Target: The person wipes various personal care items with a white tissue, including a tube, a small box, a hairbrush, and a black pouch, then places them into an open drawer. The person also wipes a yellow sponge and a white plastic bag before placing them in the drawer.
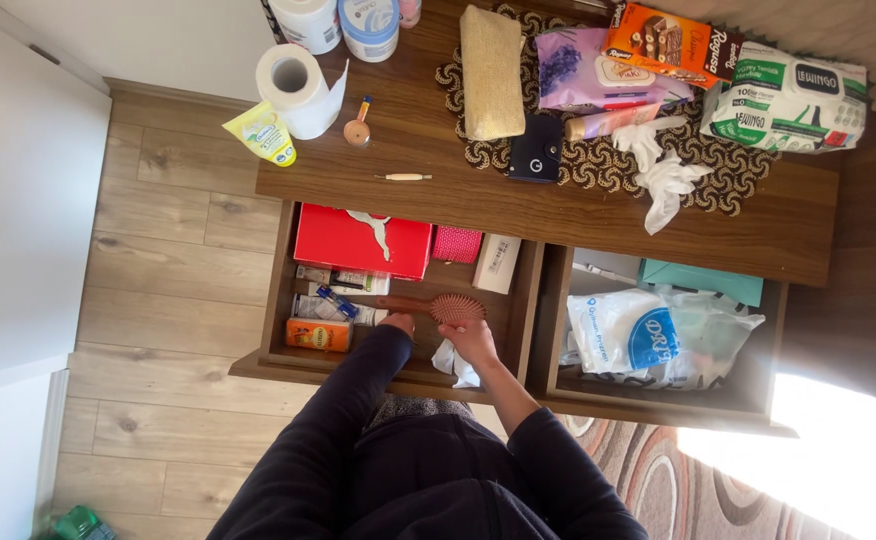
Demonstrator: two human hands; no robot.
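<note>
I stand over a dark wooden dresser with two drawers pulled out. In the left drawer (276,300) lies a hairbrush (456,307) with a round pink head, its reddish handle pointing left. My right hand (473,342) has its fingers on the brush head. My left hand (398,323) pokes out of a black sleeve just below the handle; its fingers are mostly hidden. A crumpled white tissue (455,362) lies under my right hand. Also in the drawer are a red box (363,240), a pink pouch (456,243), an orange packet (318,335) and small tubes.
The right drawer (758,400) holds plastic bags (648,335) and a teal box (703,280). The dresser top (398,130) carries a paper roll (293,85), a beige pouch (491,72), a black wallet (536,152), snack and wipe packs. Wood floor lies left, a patterned rug at the bottom right.
</note>
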